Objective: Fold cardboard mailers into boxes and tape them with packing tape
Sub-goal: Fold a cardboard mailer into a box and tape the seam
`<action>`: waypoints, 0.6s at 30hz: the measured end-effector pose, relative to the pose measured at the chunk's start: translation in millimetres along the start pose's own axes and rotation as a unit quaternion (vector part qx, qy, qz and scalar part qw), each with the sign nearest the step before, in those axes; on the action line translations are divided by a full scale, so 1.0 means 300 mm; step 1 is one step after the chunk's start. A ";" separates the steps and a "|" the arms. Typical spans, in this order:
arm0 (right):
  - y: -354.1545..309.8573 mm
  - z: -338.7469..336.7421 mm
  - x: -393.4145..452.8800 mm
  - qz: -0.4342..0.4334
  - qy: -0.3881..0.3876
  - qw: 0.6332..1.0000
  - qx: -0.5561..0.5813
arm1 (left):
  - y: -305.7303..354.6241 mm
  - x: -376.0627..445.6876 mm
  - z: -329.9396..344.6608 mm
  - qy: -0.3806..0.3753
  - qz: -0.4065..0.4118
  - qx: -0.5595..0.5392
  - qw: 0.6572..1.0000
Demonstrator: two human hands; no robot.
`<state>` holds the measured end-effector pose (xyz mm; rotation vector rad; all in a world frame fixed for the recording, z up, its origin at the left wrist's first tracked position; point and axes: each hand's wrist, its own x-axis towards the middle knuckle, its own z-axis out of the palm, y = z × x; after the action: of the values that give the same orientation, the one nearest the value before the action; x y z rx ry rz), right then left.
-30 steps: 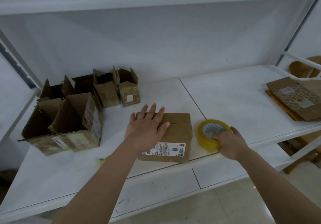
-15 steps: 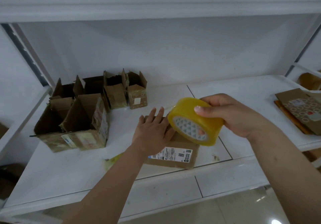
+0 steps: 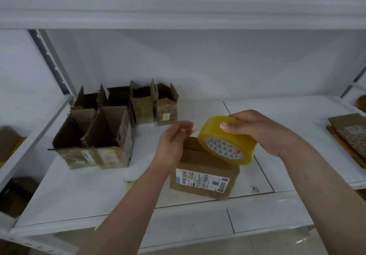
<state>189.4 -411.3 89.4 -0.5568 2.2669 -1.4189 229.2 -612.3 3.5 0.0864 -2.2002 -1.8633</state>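
Head view, hands: your right hand [image 3: 255,134] grips the yellow tape roll [image 3: 225,140] by its outer band, fingers curled over the top, core facing you. Your left hand [image 3: 174,142] has its fingertips pinched together just left of the roll; a thin pale strip, likely the tape's free end [image 3: 195,129], runs from that pinch to the roll.

Task item: closed cardboard box [image 3: 206,172], directly beneath both hands and a little toward you, label side facing you. Its long axis runs left to right under the roll; the top seam lies below the roll, partly hidden by it. Both hands are about equally near; the roll hangs above the box, contact not discernible.

Judgement: the strip must be drawn out and laid along that seam.

Surroundings: cluster of open-topped boxes [image 3: 103,136] well to the left of your left hand, clear of the path. Flat mailers [image 3: 350,136] far right of your right hand. All rest on the white shelf [image 3: 99,195]. Nothing obstructs.
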 end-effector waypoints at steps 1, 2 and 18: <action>0.002 0.001 -0.003 -0.003 -0.007 1.000 -0.005 | 0.015 -0.003 -0.020 0.044 0.005 -0.052 0.998; 0.004 0.003 -0.004 -0.004 -0.011 1.000 -0.011 | 0.029 -0.005 -0.038 0.064 -0.002 -0.074 0.995; 0.010 -0.012 0.026 -0.020 -0.054 0.998 -0.028 | 0.061 0.024 -0.028 -0.101 -0.103 -0.122 0.982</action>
<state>180.4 -411.5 87.2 -0.6826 2.2269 -1.3151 226.4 -618.5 23.7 0.0845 -2.1374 -2.3354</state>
